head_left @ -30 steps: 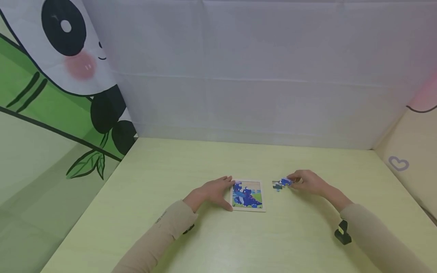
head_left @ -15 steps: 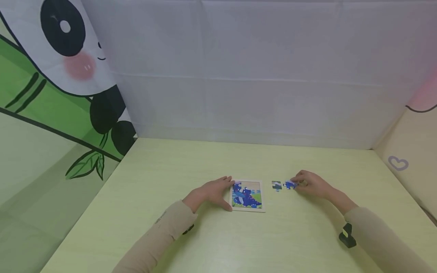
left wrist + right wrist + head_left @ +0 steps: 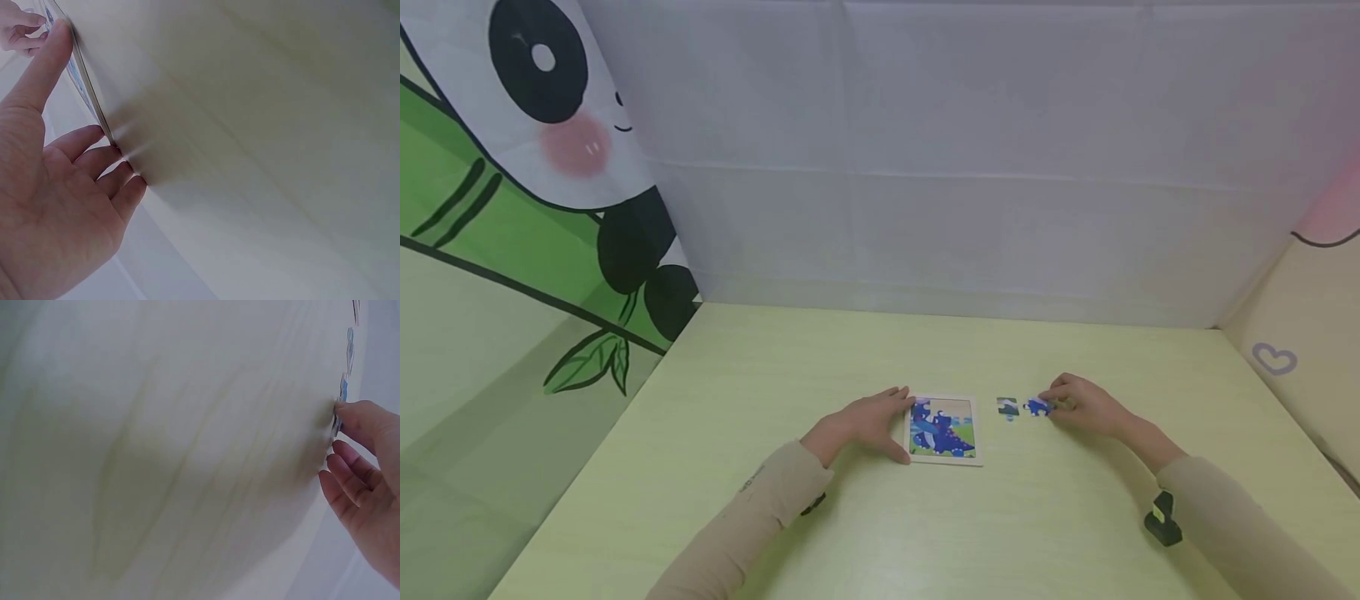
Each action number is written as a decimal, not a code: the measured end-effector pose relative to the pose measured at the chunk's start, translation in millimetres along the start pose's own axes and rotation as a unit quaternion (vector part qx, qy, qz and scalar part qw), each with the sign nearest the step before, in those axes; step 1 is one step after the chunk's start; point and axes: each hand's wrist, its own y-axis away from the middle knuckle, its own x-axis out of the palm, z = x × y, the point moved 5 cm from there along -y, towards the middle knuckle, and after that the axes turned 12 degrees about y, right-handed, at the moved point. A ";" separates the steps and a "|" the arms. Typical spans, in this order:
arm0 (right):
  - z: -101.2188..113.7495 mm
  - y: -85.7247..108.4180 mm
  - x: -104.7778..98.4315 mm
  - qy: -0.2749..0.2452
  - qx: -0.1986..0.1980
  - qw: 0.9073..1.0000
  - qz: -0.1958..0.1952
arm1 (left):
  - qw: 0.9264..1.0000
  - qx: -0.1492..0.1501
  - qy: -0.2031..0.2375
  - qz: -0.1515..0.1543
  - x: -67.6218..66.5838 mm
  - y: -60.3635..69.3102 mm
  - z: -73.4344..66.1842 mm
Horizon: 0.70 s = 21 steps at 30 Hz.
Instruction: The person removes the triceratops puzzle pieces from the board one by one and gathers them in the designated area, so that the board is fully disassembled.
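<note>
Pale table (image 3: 1075,533) — left hand (image 3: 867,423), thumb spread wide, touches the puzzle (image 3: 942,429); right hand (image 3: 1084,407) pinches a blue piece (image 3: 1035,407) — a leftward slip might nudge the other piece (image 3: 1007,407).

Head cam's pretty flat and a bit dim, soft light that looks like it's from above. Faint sheen on the table (image 3: 970,525) near the front, soft shadows under the sleeves (image 3: 1247,517). Fine detail on the puzzle (image 3: 942,429) goes mushy. Wrist cams are murkier: left one's hazy, washed out top left, smudgy shadow by the left hand (image 3: 59,194). Right one's greyish and soft, dark patch beside the right hand (image 3: 375,481).
</note>
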 end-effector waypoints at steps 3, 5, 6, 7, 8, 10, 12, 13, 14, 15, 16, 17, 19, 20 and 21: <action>0.6 0.1 -0.8 0.001 0.002 1.000 0.000 | 1.000 -0.001 -0.001 -0.001 -0.4 -0.9 -0.2; 1.2 0.0 -1.2 0.001 0.005 1.000 0.001 | 1.000 -0.003 -0.002 0.000 -0.1 -1.5 0.4; 1.3 0.2 -1.3 0.000 0.007 1.000 0.002 | 1.000 -0.003 -0.001 -0.001 0.1 -1.9 0.7; 1.3 0.3 -1.4 0.001 0.010 1.000 0.003 | 1.000 -0.002 0.000 -0.001 0.4 -2.0 1.0; 1.4 0.3 -1.4 0.001 0.012 1.000 0.004 | 1.000 -0.001 -0.001 -0.002 0.7 -2.3 1.4; 1.2 0.5 -1.1 0.005 0.018 1.000 0.006 | 1.000 0.001 -0.001 -0.003 1.0 -2.3 2.0; 0.3 0.4 -0.8 0.008 0.025 1.000 0.008 | 1.000 0.004 0.001 -0.006 0.8 -2.4 2.3; -0.2 0.2 -0.8 0.009 0.029 0.999 0.010 | 1.000 0.005 0.002 -0.007 0.5 -2.2 2.3; -0.6 0.0 -0.9 0.008 0.034 0.999 0.012 | 1.000 0.006 0.003 -0.008 0.2 -2.0 2.3; -1.0 -0.6 -1.1 0.008 0.040 0.999 0.012 | 1.000 0.006 0.004 -0.008 0.0 -1.8 2.2; -1.0 -1.3 -1.6 0.005 0.045 0.999 0.015 | 1.000 0.007 0.006 -0.009 -0.4 -1.5 2.3; -0.8 -2.2 -2.4 0.001 0.048 0.999 0.015 | 1.000 0.008 0.008 -0.010 -0.6 -1.2 2.2; 0.0 -4.6 -4.0 -0.002 0.057 0.998 0.014 | 1.000 0.009 0.011 -0.011 -0.9 -1.0 2.2; 0.9 -6.1 -4.8 -0.003 0.061 0.998 0.011 | 1.000 0.010 0.011 -0.011 -0.9 -1.0 2.1; 2.3 -8.0 -5.6 -0.002 0.062 0.998 0.009 | 1.000 0.012 0.012 -0.013 -0.9 -1.0 2.1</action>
